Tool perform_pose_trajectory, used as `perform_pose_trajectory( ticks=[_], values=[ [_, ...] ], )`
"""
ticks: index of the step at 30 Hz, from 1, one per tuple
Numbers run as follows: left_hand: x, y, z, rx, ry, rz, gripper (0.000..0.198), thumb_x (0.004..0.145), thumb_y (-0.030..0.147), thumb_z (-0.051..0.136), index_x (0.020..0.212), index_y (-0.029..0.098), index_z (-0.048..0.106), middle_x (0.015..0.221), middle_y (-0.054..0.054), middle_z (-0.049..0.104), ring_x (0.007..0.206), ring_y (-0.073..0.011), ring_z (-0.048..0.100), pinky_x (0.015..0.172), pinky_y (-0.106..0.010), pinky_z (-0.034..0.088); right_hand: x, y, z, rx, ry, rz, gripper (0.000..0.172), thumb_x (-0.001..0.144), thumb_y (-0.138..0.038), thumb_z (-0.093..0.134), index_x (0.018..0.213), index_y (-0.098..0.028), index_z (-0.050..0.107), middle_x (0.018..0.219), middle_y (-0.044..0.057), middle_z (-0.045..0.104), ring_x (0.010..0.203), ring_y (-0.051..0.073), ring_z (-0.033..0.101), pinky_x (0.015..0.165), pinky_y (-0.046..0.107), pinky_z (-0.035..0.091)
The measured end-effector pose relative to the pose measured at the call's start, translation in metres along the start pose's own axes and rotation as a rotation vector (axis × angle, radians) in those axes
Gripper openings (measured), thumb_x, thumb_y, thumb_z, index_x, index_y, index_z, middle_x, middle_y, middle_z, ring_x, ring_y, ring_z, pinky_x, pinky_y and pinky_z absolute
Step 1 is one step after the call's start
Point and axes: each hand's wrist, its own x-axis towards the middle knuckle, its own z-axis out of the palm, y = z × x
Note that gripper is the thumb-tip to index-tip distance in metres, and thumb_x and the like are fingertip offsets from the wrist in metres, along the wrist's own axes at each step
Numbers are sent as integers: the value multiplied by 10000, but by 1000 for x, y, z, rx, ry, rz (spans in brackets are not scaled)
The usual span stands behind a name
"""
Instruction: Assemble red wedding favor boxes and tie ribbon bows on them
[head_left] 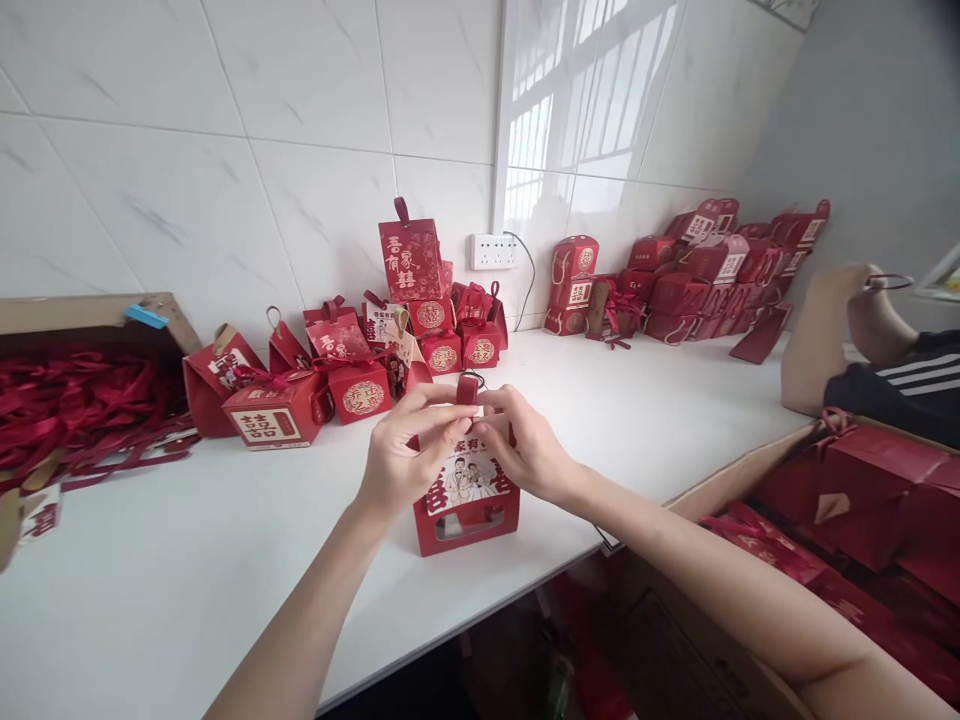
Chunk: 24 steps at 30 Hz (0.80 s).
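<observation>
Left hand (401, 460), right hand (525, 452): both closed, fingertips pinching top flap of red gift box (466, 505). Red gift box upright on white bench (187, 560), near front edge. Front panel: cartoon couple, red characters partly covered. Behind: low box (270, 420) marked 囍; tall box (410, 258), white characters.

Glossy white grey-veined wall tiles (225, 150) running behind the flat white countertop (187, 570); bright barred-window reflection (585, 100) showing in the corner tiles; white multi-socket wall outlet (493, 251) sitting there, thin cable (531, 275) hanging down; plain grey painted wall (862, 120) closing the right side.
</observation>
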Motion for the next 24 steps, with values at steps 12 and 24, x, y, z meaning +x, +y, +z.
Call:
perform_pose_trajectory(
  ticks=[12,24],
  values=[
    [-5,-1,1,83,-67,37,333,779,157,510,1059,213,681,1025,-67,615,950,-197,600,810,-336,541,-1,-2,-6,74,-16,60,62,886,-219,433,870,-203,491,785,24,545,697,146,523,630,270,438],
    [-5,-4,4,33,-39,5,296,811,177,548,1073,222,679,981,-54,590,849,-146,592,697,-261,525,4,-11,-7,322,-6,350,98,828,-232,487,784,-195,566,716,-18,546,634,111,491,586,229,391]
  ],
)
